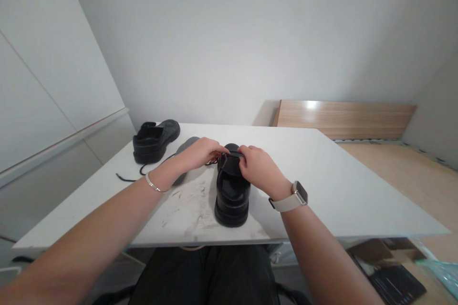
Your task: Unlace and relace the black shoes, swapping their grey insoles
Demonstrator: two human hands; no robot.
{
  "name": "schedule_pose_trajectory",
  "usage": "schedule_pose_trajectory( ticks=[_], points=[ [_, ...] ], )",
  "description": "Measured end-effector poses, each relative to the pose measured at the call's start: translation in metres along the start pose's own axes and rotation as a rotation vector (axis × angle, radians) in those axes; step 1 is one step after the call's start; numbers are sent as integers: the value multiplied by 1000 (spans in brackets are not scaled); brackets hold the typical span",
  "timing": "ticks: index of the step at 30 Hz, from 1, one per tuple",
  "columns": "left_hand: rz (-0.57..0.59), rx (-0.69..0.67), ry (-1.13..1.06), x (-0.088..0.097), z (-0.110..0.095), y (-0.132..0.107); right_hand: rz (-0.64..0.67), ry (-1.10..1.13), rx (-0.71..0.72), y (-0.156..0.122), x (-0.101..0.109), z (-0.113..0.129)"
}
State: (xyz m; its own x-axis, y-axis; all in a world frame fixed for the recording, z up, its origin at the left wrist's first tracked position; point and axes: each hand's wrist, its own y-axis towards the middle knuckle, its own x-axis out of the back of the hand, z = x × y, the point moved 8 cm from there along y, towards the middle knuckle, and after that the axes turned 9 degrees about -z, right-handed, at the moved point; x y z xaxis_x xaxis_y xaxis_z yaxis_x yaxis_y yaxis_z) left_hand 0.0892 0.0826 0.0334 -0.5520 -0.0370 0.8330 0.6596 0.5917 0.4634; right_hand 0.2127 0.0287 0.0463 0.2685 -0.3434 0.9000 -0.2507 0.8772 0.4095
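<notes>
The nearer black shoe (232, 193) was set upright on the white table (315, 186), its heel turned toward the table's near edge and its toe pointed away; its tongue (232, 167) was gripped from both sides, the left hand (203, 152) being closed in a pinch at the left edge and the right hand (258, 167) being closed by thumb and fingers at the right edge; whether anything else was pinched with it could not be told; the farther black shoe (153, 145) was placed near the table's far left corner, well apart from the hands; between the two shoes a grey insole (188, 143) was laid, partly hidden by the left arm; a black shoelace (126, 179) was stretched loosely beside that arm; dark smudges (200, 221) were seen left of the nearer shoe; a smartwatch (300, 193) was worn on the right wrist.
</notes>
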Motion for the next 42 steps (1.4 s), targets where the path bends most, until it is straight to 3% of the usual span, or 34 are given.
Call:
schedule_pose_trajectory(
  ticks=[3,8,14,22,31,34,38,42],
  points=[
    [33,17,72,-1,-12,2,17,-76,-13,0,-2,4],
    [-9,178,78,9,-26,2,29,-146,-8,-2,-4,11],
    [-33,369,49,15,-19,0,49,-172,-1,-1,-7,11],
    [-5,368,-62,5,9,-2,43,-67,-36,-1,-7,-6],
    [-31,344,118,8,-4,6,97,-201,-46,9,-8,9],
    [-92,299,156,15,-13,7,52,-208,-52,10,-6,11],
    [-322,234,-69,38,-30,10,-223,70,-32,11,13,13],
    [-450,268,-503,56,-34,14,-432,783,-153,11,23,0]
  ],
)
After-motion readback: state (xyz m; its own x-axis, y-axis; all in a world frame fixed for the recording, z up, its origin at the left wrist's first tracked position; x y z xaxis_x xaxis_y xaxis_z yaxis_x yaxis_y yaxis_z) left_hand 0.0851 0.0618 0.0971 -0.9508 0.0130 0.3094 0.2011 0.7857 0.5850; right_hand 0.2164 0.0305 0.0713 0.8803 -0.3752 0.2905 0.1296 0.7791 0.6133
